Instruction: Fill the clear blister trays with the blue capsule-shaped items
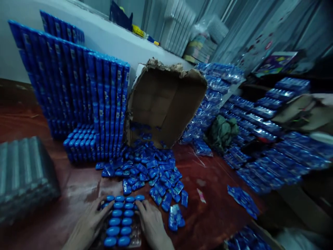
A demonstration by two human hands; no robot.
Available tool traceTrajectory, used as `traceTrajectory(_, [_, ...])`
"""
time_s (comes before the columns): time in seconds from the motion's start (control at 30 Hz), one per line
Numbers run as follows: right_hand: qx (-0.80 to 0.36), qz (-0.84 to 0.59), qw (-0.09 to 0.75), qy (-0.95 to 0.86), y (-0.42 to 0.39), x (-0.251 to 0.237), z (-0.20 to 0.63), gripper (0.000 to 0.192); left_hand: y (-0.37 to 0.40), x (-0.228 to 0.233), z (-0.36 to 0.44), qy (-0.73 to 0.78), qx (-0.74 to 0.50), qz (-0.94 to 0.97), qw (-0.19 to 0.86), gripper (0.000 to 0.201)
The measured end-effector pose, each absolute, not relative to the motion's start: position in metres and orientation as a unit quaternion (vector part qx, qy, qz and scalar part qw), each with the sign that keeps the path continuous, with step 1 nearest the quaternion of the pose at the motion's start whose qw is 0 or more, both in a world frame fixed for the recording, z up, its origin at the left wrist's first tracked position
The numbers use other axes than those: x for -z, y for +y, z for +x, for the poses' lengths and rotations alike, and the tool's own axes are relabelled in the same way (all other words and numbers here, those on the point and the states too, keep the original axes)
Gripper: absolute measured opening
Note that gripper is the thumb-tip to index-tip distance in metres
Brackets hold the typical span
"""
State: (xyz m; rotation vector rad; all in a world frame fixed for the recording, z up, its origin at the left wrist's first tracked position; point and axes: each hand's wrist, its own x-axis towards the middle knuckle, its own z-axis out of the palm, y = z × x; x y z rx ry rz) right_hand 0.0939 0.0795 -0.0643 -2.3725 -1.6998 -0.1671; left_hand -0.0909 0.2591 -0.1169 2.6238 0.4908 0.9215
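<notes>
Blue oval capsules filled a clear blister tray (122, 222) flat on the red-brown floor (213, 211), directly between our hands at the bottom edge. The tray's long axis ran straight away from us. Our left hand (90, 222) pressed its left rim, our right hand (151, 222) its right rim, fingers spread nearly flat, gripping nothing; both were equally near. Loose blue sachets (153, 177) lay just beyond the tray, spilling from a tipped torn cardboard box (166, 104). Filled trays stood stacked upright (78, 93) to the left. White label marks showed on them, too blurred to read.
</notes>
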Motion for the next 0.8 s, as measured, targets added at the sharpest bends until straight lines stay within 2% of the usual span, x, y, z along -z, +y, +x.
traceTrajectory(0.07, [0.036, -0.849, 0.151, -0.506, 0.073, 0.068, 0.102, 0.043, 0.258, 0.105, -0.091, 0.204, -0.345, 0.890, 0.218, 0.054])
traceTrajectory(0.2, [0.001, -0.933, 0.055, -0.356, 0.075, 0.056, 0.134, 0.041, 0.278, 0.076, -0.073, 0.277, -0.352, 0.844, 0.295, 0.036])
traceTrajectory(0.4, [-0.058, -0.928, -0.048, -0.364, 0.098, 0.049, 0.150, 0.051, 0.329, 0.053, -0.027, 0.324, -0.233, 0.884, 0.244, 0.022])
traceTrajectory(0.53, [-0.104, -0.923, -0.046, -0.368, 0.092, 0.048, 0.145, 0.046, 0.336, 0.051, -0.009, 0.303, -0.208, 0.906, 0.211, 0.029])
traceTrajectory(0.6, [-0.104, -0.925, 0.011, -0.364, 0.082, 0.051, 0.147, 0.042, 0.337, 0.053, -0.006, 0.281, -0.205, 0.913, 0.214, 0.033])
traceTrajectory(0.73, [-0.105, -0.886, 0.301, -0.337, 0.050, 0.057, 0.149, 0.039, 0.342, 0.057, -0.015, 0.256, -0.228, 0.905, 0.252, 0.024])
traceTrajectory(0.8, [-0.142, -0.846, 0.405, -0.316, 0.032, 0.057, 0.142, 0.042, 0.340, 0.059, -0.028, 0.267, -0.256, 0.887, 0.277, 0.020])
